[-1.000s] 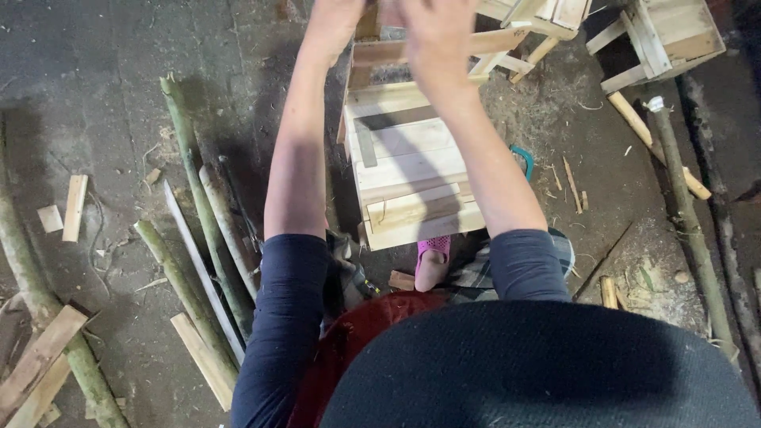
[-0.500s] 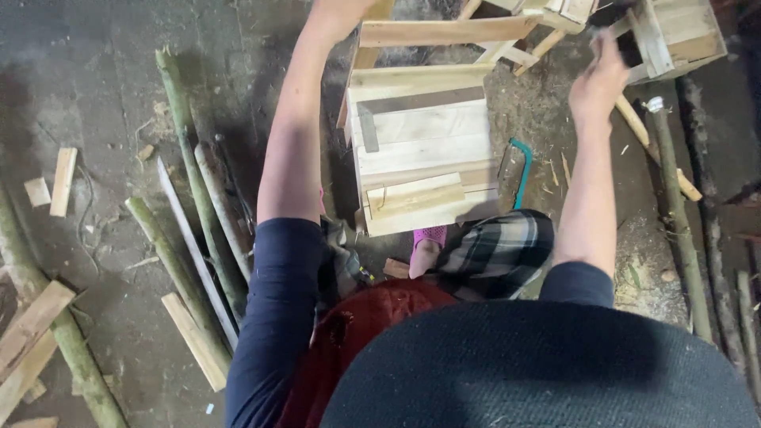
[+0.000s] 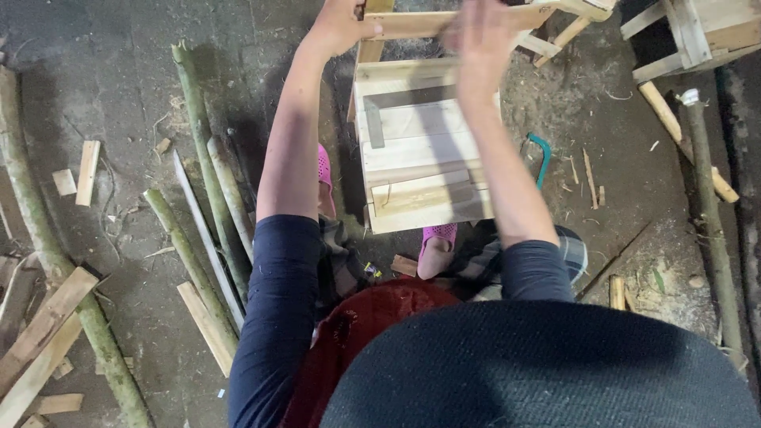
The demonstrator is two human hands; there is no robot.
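No packages, labels, signs or screens visible anywhere in view.

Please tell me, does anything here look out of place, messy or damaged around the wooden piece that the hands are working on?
Yes. Offcuts of pale wood and green bamboo poles lie scattered over the dirty grey floor. A teal-framed hand saw lies loose beside the pale wooden slatted box. The box itself shows no damage.

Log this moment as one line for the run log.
left hand: grips wooden slat | right hand: blurred, above wooden crate | saw: on floor
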